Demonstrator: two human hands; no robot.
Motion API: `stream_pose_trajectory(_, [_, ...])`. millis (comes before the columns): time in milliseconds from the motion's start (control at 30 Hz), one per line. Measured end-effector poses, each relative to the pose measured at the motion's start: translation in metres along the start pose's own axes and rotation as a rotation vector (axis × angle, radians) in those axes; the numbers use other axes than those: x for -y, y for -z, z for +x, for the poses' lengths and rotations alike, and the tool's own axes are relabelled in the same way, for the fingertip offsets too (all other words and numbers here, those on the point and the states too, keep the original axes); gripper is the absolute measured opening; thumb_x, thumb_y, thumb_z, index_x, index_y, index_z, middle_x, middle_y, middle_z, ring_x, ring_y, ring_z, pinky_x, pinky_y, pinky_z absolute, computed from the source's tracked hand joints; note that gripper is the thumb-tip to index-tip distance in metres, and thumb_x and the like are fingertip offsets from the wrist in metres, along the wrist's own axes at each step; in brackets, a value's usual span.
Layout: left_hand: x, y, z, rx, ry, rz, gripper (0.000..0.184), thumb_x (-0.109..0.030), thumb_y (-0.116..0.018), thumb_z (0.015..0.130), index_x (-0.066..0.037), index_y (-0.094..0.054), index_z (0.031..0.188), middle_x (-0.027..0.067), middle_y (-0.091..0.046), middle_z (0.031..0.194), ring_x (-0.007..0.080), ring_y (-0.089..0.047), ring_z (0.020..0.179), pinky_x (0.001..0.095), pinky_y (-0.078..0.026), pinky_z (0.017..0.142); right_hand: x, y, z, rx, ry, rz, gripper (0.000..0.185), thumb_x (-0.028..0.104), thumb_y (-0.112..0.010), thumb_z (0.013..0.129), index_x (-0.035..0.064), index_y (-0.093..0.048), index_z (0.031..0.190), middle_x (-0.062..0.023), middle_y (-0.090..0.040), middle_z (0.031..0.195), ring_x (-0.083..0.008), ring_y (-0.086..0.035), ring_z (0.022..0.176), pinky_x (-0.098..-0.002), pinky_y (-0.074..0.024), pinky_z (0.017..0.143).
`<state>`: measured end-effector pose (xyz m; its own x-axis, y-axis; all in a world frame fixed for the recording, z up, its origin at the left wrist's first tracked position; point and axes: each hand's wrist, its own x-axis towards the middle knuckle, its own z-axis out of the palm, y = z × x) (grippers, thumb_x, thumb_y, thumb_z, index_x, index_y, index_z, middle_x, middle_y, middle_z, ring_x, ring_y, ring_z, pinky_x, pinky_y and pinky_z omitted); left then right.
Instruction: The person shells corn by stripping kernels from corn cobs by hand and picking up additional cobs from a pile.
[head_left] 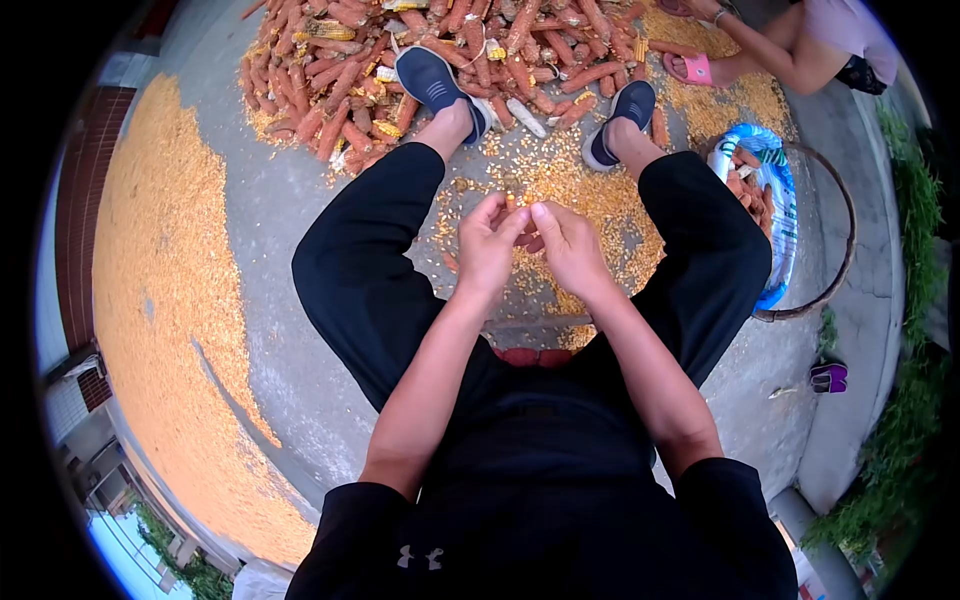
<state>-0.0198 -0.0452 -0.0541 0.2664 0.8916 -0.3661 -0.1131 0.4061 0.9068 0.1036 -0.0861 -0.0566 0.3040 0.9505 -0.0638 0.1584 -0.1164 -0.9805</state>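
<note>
Between my spread knees, my left hand [487, 247] and my right hand [571, 249] meet, thumbs almost touching. Both are closed on a corn cob [519, 201], mostly hidden by the fingers, with a little yellow showing at its top. Loose corn kernels [570, 190] are scattered on the concrete below the hands. Past my feet lies a big heap of reddish corn cobs [340, 75], most of them bare and a few still bearing yellow kernels.
A wide layer of kernels [165, 300] covers the ground at left. A hooped basket [783, 215] with a blue-white liner holds cobs beside my right knee. Another person's arm [757, 47] and pink sandal [697, 70] are at upper right. Purple shoes [828, 377] lie at right.
</note>
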Motion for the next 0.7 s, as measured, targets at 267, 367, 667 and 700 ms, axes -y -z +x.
stream_pose_trajectory(267, [-0.011, 0.004, -0.005, 0.077, 0.046, -0.145, 0.022, -0.019, -0.047, 0.105, -0.003, -0.052, 0.092, 0.0036, -0.056, 0.073, 0.0054, -0.043, 0.047, 0.022, -0.035, 0.042, 0.021, 0.014, 0.003, 0.009, -0.156, -0.054, 0.036, 0.032, -0.053, 0.102, 0.0003, -0.067, 0.094, -0.0154, -0.065, 0.071, -0.0334, -0.067, 0.068, -0.0397, -0.0515, 0.062])
stream_pose_trajectory(367, [0.003, 0.001, -0.006, 0.054, -0.177, 0.19, 0.024, -0.018, -0.044, 0.106, -0.005, -0.052, 0.087, -0.0002, -0.047, 0.067, 0.0029, -0.038, 0.052, 0.0227, -0.034, 0.046, 0.012, 0.008, 0.003, 0.079, -0.172, -0.028, 0.04, 0.033, -0.05, 0.105, -0.0013, -0.065, 0.091, -0.0069, -0.06, 0.068, -0.0154, -0.059, 0.054, -0.0322, -0.044, 0.05])
stream_pose_trajectory(667, [0.002, -0.017, -0.022, -0.073, -0.471, 0.439, 0.028, -0.019, -0.044, 0.105, 0.004, -0.058, 0.11, 0.0145, -0.061, 0.078, 0.0216, -0.058, 0.069, 0.0348, -0.045, 0.063, 0.009, -0.007, -0.003, -0.061, 0.1, -0.185, 0.031, 0.022, -0.049, 0.102, 0.0006, -0.054, 0.081, -0.0143, -0.051, 0.062, -0.0278, -0.052, 0.055, -0.04, -0.0406, 0.054])
stream_pose_trajectory(700, [0.0, -0.017, -0.023, -0.076, -0.454, 0.408, 0.03, -0.019, -0.045, 0.106, 0.006, -0.059, 0.114, 0.0115, -0.061, 0.08, 0.016, -0.057, 0.073, 0.032, -0.046, 0.065, 0.011, -0.007, -0.003, -0.081, 0.172, -0.228, 0.029, 0.021, -0.049, 0.102, 0.0006, -0.053, 0.082, -0.0164, -0.05, 0.063, -0.0318, -0.052, 0.055, -0.0414, -0.0408, 0.055])
